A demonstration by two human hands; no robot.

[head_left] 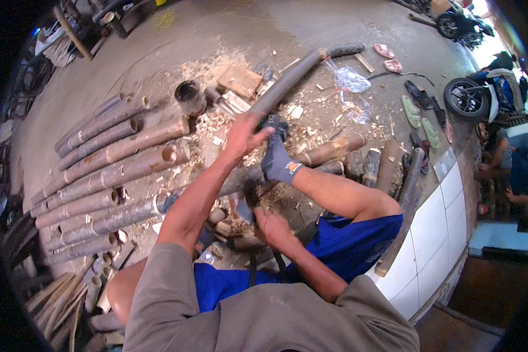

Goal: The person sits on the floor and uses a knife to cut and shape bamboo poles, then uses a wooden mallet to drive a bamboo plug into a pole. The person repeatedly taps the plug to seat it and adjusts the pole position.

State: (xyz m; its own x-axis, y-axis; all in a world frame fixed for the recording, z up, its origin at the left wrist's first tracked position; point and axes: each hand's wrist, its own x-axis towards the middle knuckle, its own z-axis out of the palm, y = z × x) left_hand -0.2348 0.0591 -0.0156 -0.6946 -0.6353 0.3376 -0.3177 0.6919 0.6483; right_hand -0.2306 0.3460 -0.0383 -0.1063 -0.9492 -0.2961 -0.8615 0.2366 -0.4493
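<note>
A long brown bamboo pole [288,82] slants away from me over the floor. My left hand [243,135] is wrapped over its near end, with the thumb out to the side. Beside that hand my foot in a grey sock [276,161] rests among the bamboo pieces and wood shavings. Closer to my body, my right hand [274,227] is closed and smeared by motion. Next to it is a dark, blurred shape [250,196]; what the fingers hold cannot be made out. Below lie short cut pieces [220,220] and shavings.
Several bamboo lengths [123,170] lie side by side at the left. A dark open pot [190,97], a wooden block [239,81] and a clear plastic bag [351,79] are farther off. Sandals [416,111] and a motorbike [475,97] stand right; people [519,176] sit beyond the white tiles [428,229].
</note>
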